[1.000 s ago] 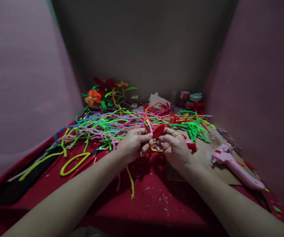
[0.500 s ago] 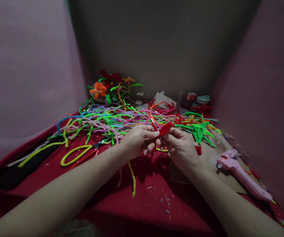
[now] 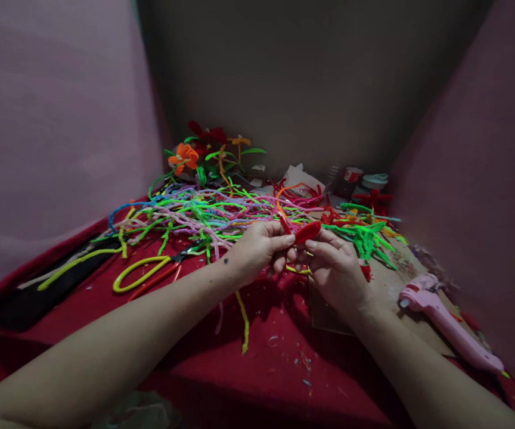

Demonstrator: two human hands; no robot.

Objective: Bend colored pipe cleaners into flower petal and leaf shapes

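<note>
Between my two hands is a red pipe-cleaner flower piece (image 3: 307, 232) with a broad looped petal slanting up to the right and a narrower red end at the left. My left hand (image 3: 269, 247) pinches its base between thumb and fingers. My right hand (image 3: 335, 262) is closed at the petal's lower right side, thumb against fingers; its fingertips are partly hidden. Behind the hands spreads a tangled heap of coloured pipe cleaners (image 3: 186, 211), in green, pink, purple and blue.
Yellow-handled scissors (image 3: 141, 274) lie at the left on the red cloth (image 3: 222, 369). A pink glue gun (image 3: 449, 322) rests at the right on a cardboard sheet (image 3: 387, 310). Finished orange flowers (image 3: 184, 158) stand at the back left, and a lidded jar (image 3: 374, 182) at the back right.
The view has shifted slightly, moving the scene rightward. The red petal has tipped flatter, and my right thumb has moved down and away from its tip. My left hand keeps its pinch.
</note>
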